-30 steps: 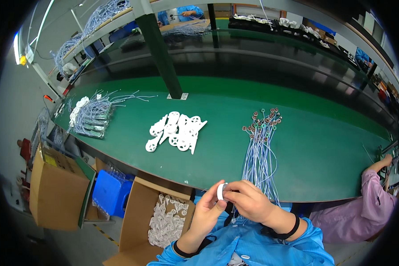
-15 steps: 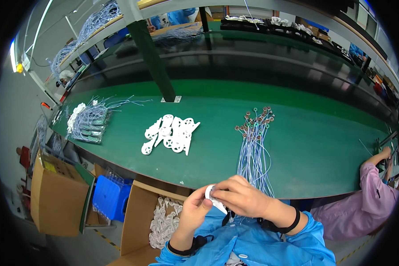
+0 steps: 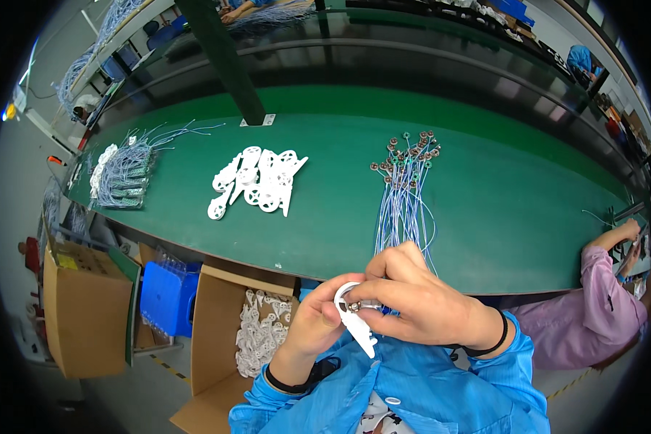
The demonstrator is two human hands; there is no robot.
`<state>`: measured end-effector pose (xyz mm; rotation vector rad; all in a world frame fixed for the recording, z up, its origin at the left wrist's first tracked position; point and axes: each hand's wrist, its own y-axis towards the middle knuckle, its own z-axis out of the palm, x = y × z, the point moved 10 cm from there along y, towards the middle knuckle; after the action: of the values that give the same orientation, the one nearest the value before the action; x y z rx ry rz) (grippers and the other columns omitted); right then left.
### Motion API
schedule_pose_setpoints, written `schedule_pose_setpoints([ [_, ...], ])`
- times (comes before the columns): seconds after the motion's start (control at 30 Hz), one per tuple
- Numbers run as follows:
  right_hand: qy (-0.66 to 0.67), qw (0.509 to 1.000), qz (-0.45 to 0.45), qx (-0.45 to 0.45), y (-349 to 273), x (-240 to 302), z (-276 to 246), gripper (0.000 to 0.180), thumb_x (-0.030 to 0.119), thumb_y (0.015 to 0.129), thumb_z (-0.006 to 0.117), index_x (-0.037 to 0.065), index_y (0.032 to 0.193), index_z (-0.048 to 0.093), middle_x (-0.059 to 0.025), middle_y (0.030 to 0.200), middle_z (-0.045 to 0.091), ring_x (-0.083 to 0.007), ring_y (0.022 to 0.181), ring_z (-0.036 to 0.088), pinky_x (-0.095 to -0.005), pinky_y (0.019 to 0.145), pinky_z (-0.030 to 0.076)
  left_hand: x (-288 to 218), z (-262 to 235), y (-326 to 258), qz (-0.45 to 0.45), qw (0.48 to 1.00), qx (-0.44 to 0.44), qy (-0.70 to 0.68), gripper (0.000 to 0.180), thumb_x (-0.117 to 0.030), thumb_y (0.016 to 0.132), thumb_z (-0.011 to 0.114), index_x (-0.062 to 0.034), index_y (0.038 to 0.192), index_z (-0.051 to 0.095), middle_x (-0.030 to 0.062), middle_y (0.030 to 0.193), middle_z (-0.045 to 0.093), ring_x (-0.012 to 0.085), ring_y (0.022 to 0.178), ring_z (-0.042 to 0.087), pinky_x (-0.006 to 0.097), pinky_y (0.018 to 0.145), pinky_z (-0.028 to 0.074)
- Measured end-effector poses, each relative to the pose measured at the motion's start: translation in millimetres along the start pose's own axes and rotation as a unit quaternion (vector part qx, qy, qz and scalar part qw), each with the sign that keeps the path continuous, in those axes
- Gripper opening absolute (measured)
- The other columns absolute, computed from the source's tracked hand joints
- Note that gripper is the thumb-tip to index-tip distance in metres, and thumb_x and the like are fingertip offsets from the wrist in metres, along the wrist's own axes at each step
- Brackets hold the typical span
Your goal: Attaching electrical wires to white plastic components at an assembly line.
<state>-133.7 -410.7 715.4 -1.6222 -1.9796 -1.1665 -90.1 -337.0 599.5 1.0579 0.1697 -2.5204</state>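
In front of my body, my left hand [image 3: 312, 320] pinches a white plastic part [image 3: 360, 335] with a round ring and a pointed tail. My right hand [image 3: 430, 307] closes on a small metallic round piece [image 3: 354, 307] at the ring's opening; whether it is seated inside I cannot tell. Beyond my right hand, a bundle of blue and white wires [image 3: 398, 224] with brown and green round ends lies on the green table [image 3: 325, 246]. Left of the bundle sits a pile of similar white plastic parts [image 3: 267, 181].
At the table's far left lies a heap of blue wires [image 3: 126, 177]. A green post [image 3: 231, 65] rises from the table. Below the near edge stand an open cardboard box [image 3: 210, 325] holding white parts and a blue crate [image 3: 168, 298]. A person in a pink sleeve [image 3: 602, 304] works at right.
The head view has shifted, so the table appears higher. The white part's ring now faces up more, and the metallic piece shows between the right fingers and the ring.
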Motion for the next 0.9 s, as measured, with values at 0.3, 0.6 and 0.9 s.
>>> schedule_pose_setpoints([
  [0.3,0.019,1.000,-0.009,0.008,0,7,1,0.019,0.005,0.078,0.069,0.007,0.095,0.062,-0.0061,0.086,0.049,-0.0252,0.082,0.044,-0.0328,0.073,0.037,2,-6,-4,0.014,1.000,0.018,-0.004,0.072,-0.044,0.084,0.063,0.0043,0.133,0.042,0.0110,0.122,0.057,0.0167,0.111,0.057,0.031,0.093,0.047],
  [0.6,0.005,0.999,0.031,0.037,2,1,3,0.014,0.010,0.079,0.069,0.010,0.092,0.065,-0.0034,0.083,0.049,-0.0228,0.083,0.045,-0.0344,0.072,0.036,-1,-8,-4,0.028,0.999,0.002,0.039,0.071,-0.044,0.084,0.064,0.0048,0.132,0.044,0.0106,0.121,0.058,0.0158,0.110,0.056,0.030,0.094,0.046],
  [0.9,0.053,0.989,0.100,0.097,7,-29,0,0.018,0.011,0.081,0.069,0.007,0.099,0.070,-0.0042,0.087,0.059,-0.0217,0.083,0.047,-0.0309,0.077,0.040,5,-12,13,-0.010,1.000,-0.010,-0.009,0.074,-0.049,0.085,0.060,0.0056,0.132,0.043,0.0118,0.119,0.058,0.0183,0.110,0.058,0.033,0.093,0.048],
])
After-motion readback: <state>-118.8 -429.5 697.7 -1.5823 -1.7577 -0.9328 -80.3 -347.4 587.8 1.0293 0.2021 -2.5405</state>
